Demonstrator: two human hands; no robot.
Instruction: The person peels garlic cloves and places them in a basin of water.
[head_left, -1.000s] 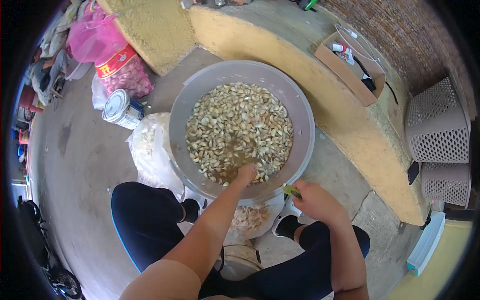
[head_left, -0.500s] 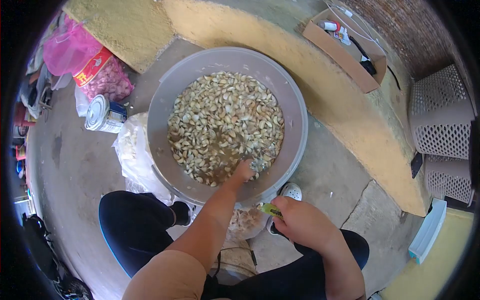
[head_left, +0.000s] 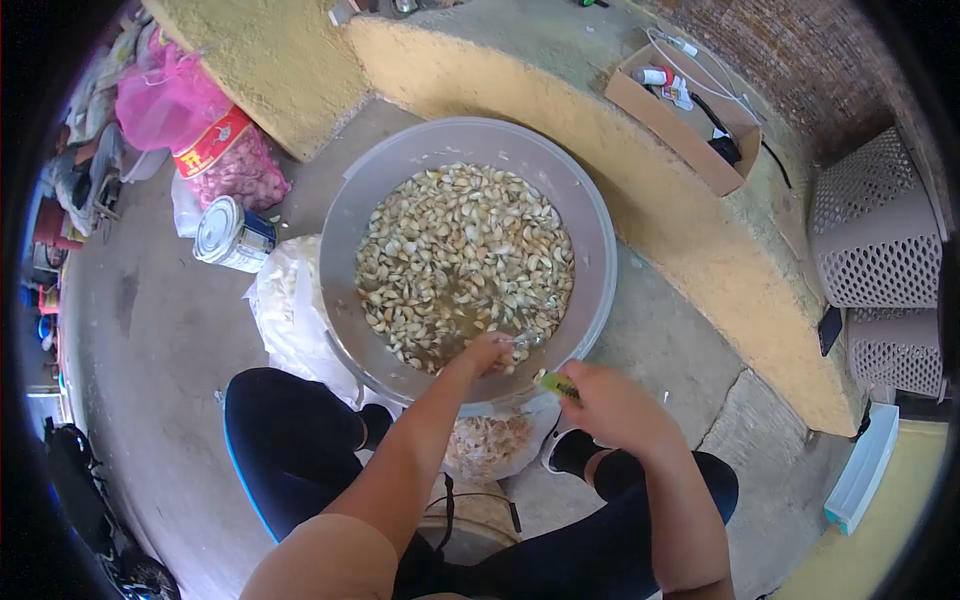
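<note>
A large grey-brown plastic tub holds many garlic cloves in cloudy water. Near the tub's front side, my left hand is at the water surface with its fingers curled together; what they hold is too small to make out. My right hand is closed around a small knife with a yellow-green handle, just outside the tub's near right rim. A pale bit shows at the knife's tip, and its blade cannot be clearly seen. Between my legs lies a clear bag of peelings.
To the left of the tub are a white plastic bag, a tin can and a pink mesh sack of garlic. A yellow ledge curves behind, bearing a cardboard box. Perforated baskets stand at right.
My left hand has drawn up from the splashing water. My right hand and the knife have moved slightly right and up. The whole view has shifted a little.
</note>
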